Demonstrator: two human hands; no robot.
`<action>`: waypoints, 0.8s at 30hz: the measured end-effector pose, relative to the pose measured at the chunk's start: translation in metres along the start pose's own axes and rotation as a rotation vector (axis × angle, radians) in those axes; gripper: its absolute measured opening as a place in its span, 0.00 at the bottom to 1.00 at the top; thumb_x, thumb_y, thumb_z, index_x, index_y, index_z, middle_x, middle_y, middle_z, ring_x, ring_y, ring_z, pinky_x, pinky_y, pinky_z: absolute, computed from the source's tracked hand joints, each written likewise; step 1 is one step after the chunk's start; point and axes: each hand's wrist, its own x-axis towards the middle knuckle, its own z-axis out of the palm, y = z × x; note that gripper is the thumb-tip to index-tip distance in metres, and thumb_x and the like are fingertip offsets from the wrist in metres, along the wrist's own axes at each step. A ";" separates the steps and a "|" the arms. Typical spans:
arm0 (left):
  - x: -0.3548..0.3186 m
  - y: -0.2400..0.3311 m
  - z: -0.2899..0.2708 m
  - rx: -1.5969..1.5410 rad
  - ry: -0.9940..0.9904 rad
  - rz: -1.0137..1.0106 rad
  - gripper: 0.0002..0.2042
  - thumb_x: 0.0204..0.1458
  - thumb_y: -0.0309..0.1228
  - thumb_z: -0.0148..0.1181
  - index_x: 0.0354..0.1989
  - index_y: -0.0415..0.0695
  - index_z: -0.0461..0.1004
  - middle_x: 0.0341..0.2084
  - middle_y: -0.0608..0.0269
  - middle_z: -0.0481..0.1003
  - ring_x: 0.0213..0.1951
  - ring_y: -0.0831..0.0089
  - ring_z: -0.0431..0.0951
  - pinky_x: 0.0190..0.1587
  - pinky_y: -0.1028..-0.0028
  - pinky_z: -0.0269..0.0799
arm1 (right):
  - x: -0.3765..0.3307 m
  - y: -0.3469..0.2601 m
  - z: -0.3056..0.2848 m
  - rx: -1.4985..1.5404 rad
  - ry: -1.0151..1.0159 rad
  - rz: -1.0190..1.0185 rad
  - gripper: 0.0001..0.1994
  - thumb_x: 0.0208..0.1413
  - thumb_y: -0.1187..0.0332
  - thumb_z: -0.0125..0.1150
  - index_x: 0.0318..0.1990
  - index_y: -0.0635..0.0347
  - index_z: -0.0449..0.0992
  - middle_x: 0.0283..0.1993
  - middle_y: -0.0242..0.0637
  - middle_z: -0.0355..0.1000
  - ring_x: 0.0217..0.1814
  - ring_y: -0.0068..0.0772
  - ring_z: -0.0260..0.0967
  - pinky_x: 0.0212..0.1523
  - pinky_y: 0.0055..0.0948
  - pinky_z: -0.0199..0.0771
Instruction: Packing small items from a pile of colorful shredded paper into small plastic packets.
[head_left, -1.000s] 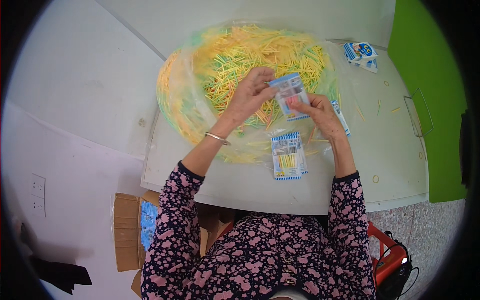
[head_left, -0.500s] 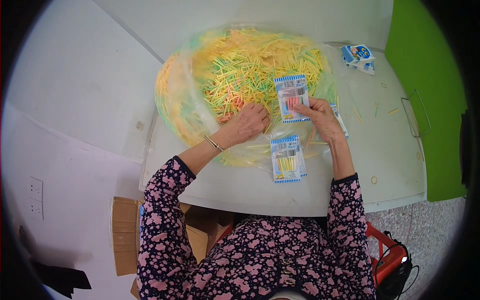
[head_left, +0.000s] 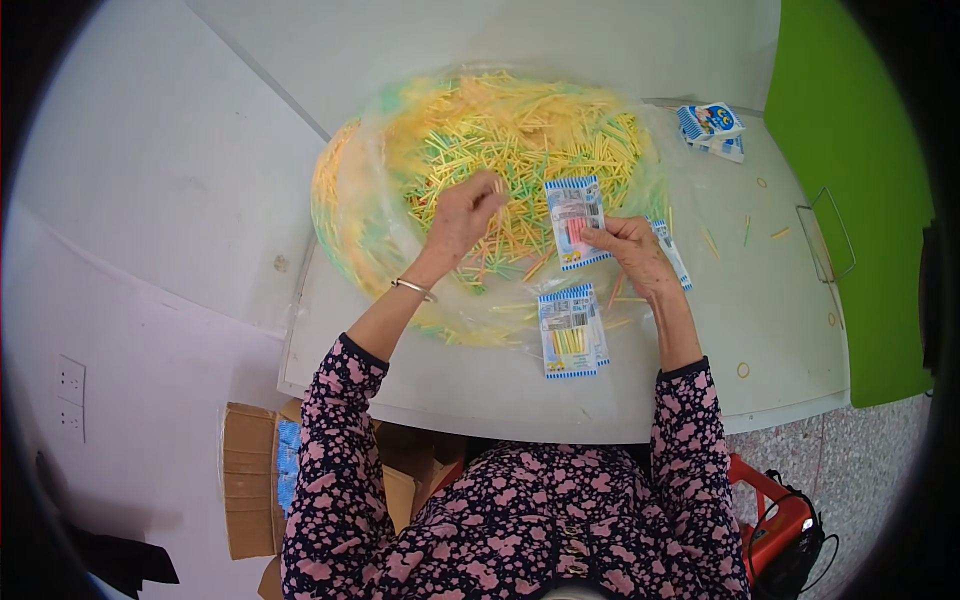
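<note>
A large clear plastic bag [head_left: 345, 190] lies open on the table, full of short thin sticks [head_left: 520, 150] in yellow, green and pink. Above the near left part of this heap is my left hand [head_left: 462, 225], its thumb and fingers pinched together. Whatever they hold is too small to make out. My right hand [head_left: 640, 255] grips a small clear packet [head_left: 574, 222] with blue striped ends by its right edge, and pink sticks show inside. Closer to me, a similar packet [head_left: 569, 335] with yellow sticks lies over another one. One more packet [head_left: 672, 255] is partly hidden behind my right hand.
More blue and white packets [head_left: 712, 125] lie at the far right. A few loose sticks [head_left: 747, 230], rubber bands [head_left: 743, 370] and a wire stand [head_left: 830, 235] are on the right side. A green panel [head_left: 850, 200] borders the table, and cardboard boxes [head_left: 252, 480] stand below left.
My left hand has lifted off the pink sticks and moved a little away from me and left, fingers now pinched. My right hand still holds the packet in nearly the same place.
</note>
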 end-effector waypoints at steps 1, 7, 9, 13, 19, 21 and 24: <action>0.003 0.009 -0.004 0.002 0.005 0.000 0.06 0.48 0.24 0.56 0.34 0.40 0.70 0.18 0.61 0.71 0.22 0.72 0.73 0.27 0.75 0.70 | 0.000 0.001 0.001 -0.013 0.001 -0.019 0.11 0.50 0.65 0.62 0.33 0.65 0.78 0.29 0.29 0.74 0.30 0.14 0.67 0.33 0.18 0.66; 0.018 0.065 -0.010 -0.584 0.122 0.000 0.14 0.52 0.22 0.53 0.47 0.39 0.63 0.27 0.61 0.75 0.29 0.79 0.74 0.33 0.80 0.72 | -0.005 -0.010 0.012 -0.062 -0.065 0.140 0.12 0.50 0.66 0.62 0.38 0.64 0.78 0.33 0.33 0.76 0.36 0.18 0.69 0.43 0.21 0.67; 0.019 0.069 -0.005 -0.635 0.118 0.041 0.13 0.52 0.22 0.54 0.46 0.39 0.64 0.28 0.61 0.75 0.30 0.79 0.75 0.34 0.79 0.73 | -0.004 -0.006 0.012 -0.066 -0.077 0.115 0.11 0.50 0.66 0.62 0.38 0.64 0.78 0.34 0.33 0.76 0.36 0.18 0.70 0.43 0.20 0.67; 0.010 0.074 0.005 -0.645 0.080 -0.004 0.12 0.52 0.22 0.54 0.45 0.39 0.64 0.27 0.62 0.75 0.30 0.79 0.74 0.34 0.80 0.72 | -0.005 -0.010 0.014 -0.040 -0.126 0.039 0.11 0.51 0.67 0.61 0.39 0.64 0.78 0.35 0.32 0.76 0.37 0.17 0.69 0.42 0.19 0.68; 0.001 0.067 0.019 -0.414 0.031 0.040 0.09 0.50 0.26 0.56 0.39 0.38 0.68 0.22 0.61 0.73 0.26 0.79 0.73 0.33 0.78 0.68 | -0.007 -0.011 0.014 -0.008 -0.143 0.035 0.11 0.52 0.65 0.60 0.38 0.62 0.79 0.34 0.30 0.75 0.37 0.16 0.68 0.41 0.18 0.66; 0.000 0.063 0.021 -0.337 0.011 0.040 0.09 0.53 0.27 0.55 0.41 0.40 0.70 0.26 0.66 0.74 0.32 0.82 0.71 0.39 0.79 0.66 | -0.007 -0.013 0.016 -0.018 -0.145 0.031 0.11 0.52 0.65 0.60 0.38 0.62 0.78 0.34 0.30 0.75 0.37 0.16 0.68 0.41 0.18 0.66; 0.004 0.051 0.021 -0.207 -0.131 0.177 0.11 0.53 0.28 0.55 0.43 0.40 0.69 0.29 0.67 0.73 0.34 0.80 0.71 0.41 0.79 0.66 | -0.007 -0.013 0.017 -0.022 -0.150 0.038 0.11 0.52 0.65 0.60 0.39 0.63 0.78 0.34 0.31 0.76 0.37 0.17 0.69 0.41 0.19 0.67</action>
